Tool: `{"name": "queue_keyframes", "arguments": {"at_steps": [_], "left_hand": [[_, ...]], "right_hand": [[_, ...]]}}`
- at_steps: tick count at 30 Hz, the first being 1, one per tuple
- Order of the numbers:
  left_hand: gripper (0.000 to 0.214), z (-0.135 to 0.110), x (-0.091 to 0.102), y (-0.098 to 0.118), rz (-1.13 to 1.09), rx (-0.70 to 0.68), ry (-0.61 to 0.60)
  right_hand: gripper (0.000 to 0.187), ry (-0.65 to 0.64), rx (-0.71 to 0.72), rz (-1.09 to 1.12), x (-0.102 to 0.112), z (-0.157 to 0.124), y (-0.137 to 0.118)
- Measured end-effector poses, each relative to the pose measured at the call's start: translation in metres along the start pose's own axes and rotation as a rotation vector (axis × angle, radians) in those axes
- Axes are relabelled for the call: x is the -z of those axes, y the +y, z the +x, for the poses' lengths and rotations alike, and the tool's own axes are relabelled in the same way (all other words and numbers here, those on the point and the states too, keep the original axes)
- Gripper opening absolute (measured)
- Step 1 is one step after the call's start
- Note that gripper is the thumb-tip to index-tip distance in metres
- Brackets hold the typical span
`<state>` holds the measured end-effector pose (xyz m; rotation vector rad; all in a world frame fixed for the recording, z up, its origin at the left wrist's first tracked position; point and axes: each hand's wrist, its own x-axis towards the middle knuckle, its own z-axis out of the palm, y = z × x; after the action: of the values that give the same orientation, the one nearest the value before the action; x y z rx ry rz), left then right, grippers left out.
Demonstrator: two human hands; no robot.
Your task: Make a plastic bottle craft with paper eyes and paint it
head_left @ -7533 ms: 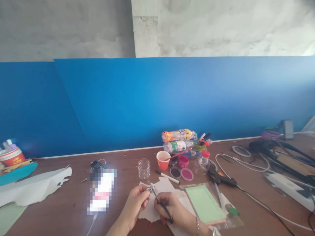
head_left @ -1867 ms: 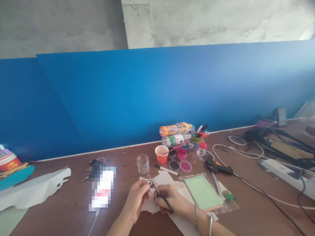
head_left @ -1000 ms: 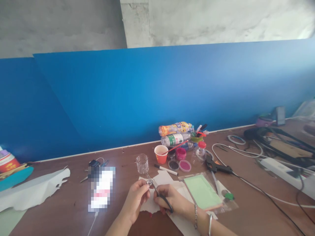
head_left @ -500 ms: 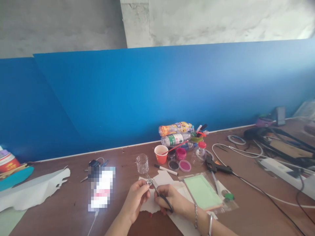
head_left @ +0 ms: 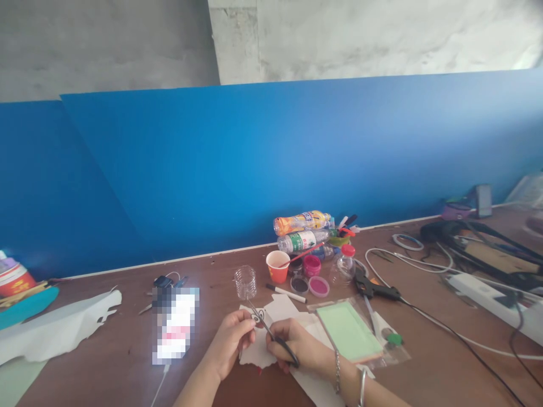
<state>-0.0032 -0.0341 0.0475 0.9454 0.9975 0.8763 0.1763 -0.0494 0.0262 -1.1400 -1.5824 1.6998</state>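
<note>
Pinches a small white paper piece (head_left: 255,317) with black ring-shaped marks between the thumb and forefinger of the left hand (head_left: 231,341), just past the fingertips on their right side. Curls the other left fingers inward below, with the forearm slanting up from the bottom edge. Grips black-handled metal scissors (head_left: 264,324) in the right hand (head_left: 292,342), fingers wrapped about the handle, wrist angled in toward the left. Slants the blades up and leftward across the paper piece; cannot tell whether they bite into it or merely overlap it in this view. Points the tips toward a clear ribbed plastic bottle section (head_left: 245,282), standing just beyond.

Keeps both hands above loose white paper sheets (head_left: 260,354), partly covering them. Has a white marker with a black cap (head_left: 287,293) just past the sheets, and a stack of pale green paper (head_left: 350,330) in clear plastic beside the right wrist. Wears a silver chain bracelet (head_left: 337,371) and a smooth silver bangle (head_left: 362,387) there. Hides part of the scissor handle behind the right fingers; loses both forearms at the bottom edge. Leaves a bright rectangular device (head_left: 176,328) at left too pixelated to make out.
</note>
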Motion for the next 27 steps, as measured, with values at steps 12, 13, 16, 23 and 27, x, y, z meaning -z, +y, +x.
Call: {"name": "queue_keyframes", "arguments": {"at_steps": [12, 13, 16, 23, 27], "left_hand": [[0.017, -0.0023, 0.0024, 0.0056, 0.020, 0.041, 0.004], [0.017, -0.0024, 0.0025, 0.0066, 0.027, 0.042, -0.002], [0.016, -0.0030, 0.0027, 0.0085, 0.047, 0.044, -0.016], [0.015, -0.0036, 0.0033, 0.0098, 0.070, 0.048, -0.017], [0.016, -0.0027, 0.0049, 0.0098, 0.078, 0.050, -0.031]], "right_hand": [[0.005, -0.021, -0.007, -0.030, 0.0006, -0.0014, 0.0003], [0.005, -0.025, -0.007, -0.033, 0.0008, -0.0017, -0.0006], [0.004, -0.030, -0.006, -0.025, 0.0008, -0.0021, -0.0023], [0.006, -0.020, -0.016, -0.065, 0.0005, -0.0018, 0.0007], [0.006, -0.026, -0.017, -0.062, 0.0012, -0.0023, 0.0000]]}}
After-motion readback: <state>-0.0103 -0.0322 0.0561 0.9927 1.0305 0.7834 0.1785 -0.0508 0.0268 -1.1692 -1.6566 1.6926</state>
